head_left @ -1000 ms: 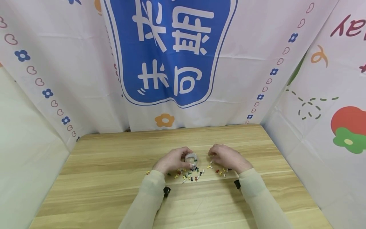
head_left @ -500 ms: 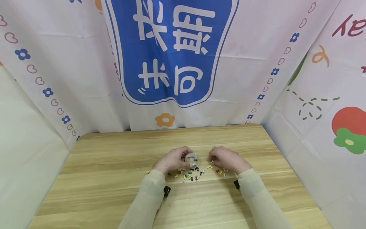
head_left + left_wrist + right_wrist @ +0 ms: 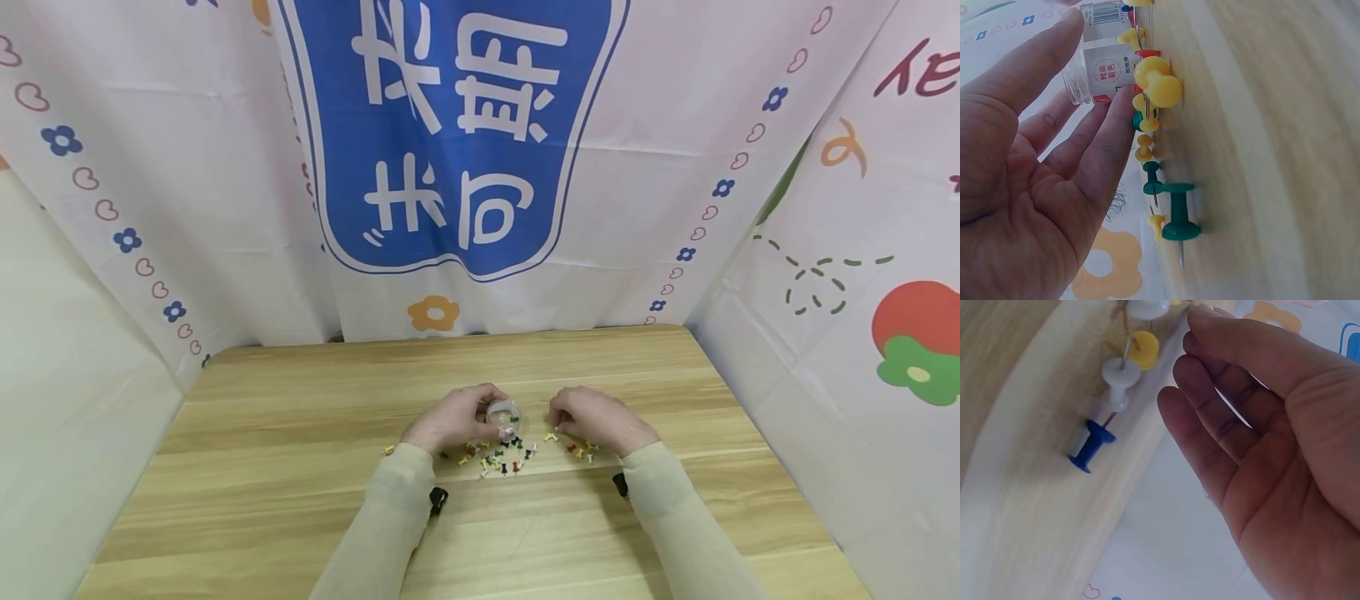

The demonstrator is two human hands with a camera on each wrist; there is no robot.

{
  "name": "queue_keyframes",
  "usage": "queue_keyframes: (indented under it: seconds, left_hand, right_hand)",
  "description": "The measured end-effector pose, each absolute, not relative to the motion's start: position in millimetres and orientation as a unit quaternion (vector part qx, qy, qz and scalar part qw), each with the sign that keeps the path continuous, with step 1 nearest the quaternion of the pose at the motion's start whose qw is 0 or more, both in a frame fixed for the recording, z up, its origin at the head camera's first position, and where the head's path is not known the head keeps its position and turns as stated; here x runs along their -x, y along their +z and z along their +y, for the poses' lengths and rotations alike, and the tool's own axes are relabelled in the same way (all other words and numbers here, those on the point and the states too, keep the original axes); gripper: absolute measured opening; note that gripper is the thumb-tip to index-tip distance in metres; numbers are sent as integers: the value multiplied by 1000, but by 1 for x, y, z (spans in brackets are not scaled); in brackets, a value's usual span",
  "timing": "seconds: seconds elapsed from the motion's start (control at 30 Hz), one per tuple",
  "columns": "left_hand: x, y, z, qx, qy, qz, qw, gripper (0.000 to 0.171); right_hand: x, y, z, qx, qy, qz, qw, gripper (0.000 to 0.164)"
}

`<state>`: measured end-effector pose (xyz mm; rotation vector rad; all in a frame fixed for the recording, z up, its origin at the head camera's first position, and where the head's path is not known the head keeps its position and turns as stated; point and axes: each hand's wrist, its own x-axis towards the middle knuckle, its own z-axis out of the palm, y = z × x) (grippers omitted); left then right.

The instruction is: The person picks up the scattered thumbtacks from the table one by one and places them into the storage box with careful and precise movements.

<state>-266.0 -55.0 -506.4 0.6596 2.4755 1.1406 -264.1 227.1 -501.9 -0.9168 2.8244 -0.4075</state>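
A rectangular tabletop (image 3: 270, 450) of pale, yellowish wood grain bore scattered plastic push pins with metal points. The larger cluster mixed yellow, green (image 3: 1179, 214), white, red (image 3: 516, 467) and dark blue pins beside a clear, round plastic jar (image 3: 1107, 69) with a white label; whether its base touched the wood was unclear. A smaller, looser group lay to the right, including a blue pin (image 3: 1092, 447). One yellow pin (image 3: 388, 450) lay apart, far left.

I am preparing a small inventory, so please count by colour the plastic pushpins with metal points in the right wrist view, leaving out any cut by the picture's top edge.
Blue spool-shaped plastic pushpin: 1
White spool-shaped plastic pushpin: 1
Yellow round-headed plastic pushpin: 1
Total: 3
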Motion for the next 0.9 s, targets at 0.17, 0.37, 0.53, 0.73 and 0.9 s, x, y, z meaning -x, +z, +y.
queue_keyframes:
  seconds: [0.17, 0.37, 0.53, 0.73, 0.9]
  left_hand:
    - [266, -507, -55, -233, 399, 871, 168, 54]
    - [265, -507, -55, -231, 400, 871, 169, 54]
    - [265, -506, -54, -227, 399, 872, 170, 54]
    - [265, -506, -54, -225, 403, 870, 172, 53]
    - [266, -506, -54, -227, 403, 870, 171, 53]
  right_hand:
    - [267, -502, 227, 302, -126, 943, 61, 12]
    - [268, -499, 225, 301, -122, 945, 33, 8]
    - [266, -495, 223, 298, -116, 947, 7, 7]
    - [264, -491, 219, 285, -115, 952, -7, 8]
    - [261, -489, 215, 275, -125, 953, -23, 10]
